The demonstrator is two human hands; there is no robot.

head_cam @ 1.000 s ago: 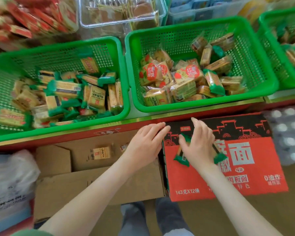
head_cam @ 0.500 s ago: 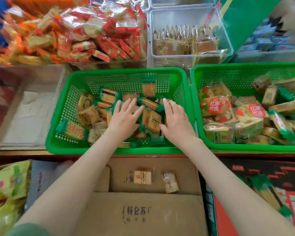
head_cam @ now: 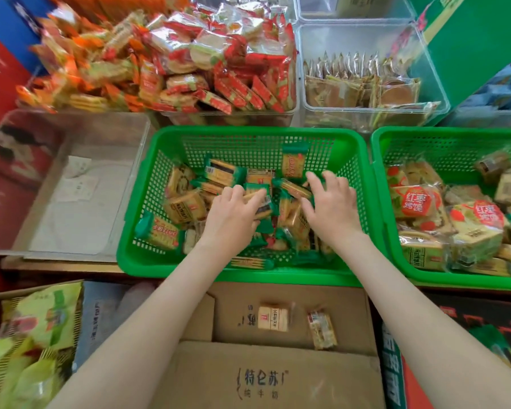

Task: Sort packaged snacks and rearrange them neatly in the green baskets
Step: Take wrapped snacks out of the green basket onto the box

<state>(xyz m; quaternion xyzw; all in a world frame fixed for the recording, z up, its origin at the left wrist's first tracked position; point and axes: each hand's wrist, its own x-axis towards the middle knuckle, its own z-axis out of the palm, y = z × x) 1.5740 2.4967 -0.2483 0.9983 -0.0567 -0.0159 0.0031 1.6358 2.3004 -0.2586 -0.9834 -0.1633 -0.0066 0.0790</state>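
We see both hands down in the green basket (head_cam: 248,133), among loose biscuit packets (head_cam: 186,208) heaped across its floor. The left hand (head_cam: 233,215) has its fingers (head_cam: 250,199) bent over one green-ended packet (head_cam: 257,188) near the basket's middle; whether they grip it we cannot tell. The right hand (head_cam: 334,209) rests with fingers (head_cam: 316,180) spread wide on packets by the right wall.

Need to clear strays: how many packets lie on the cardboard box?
2 on the box: a yellow packet and, right of it, a clear packet. More may hide inside.
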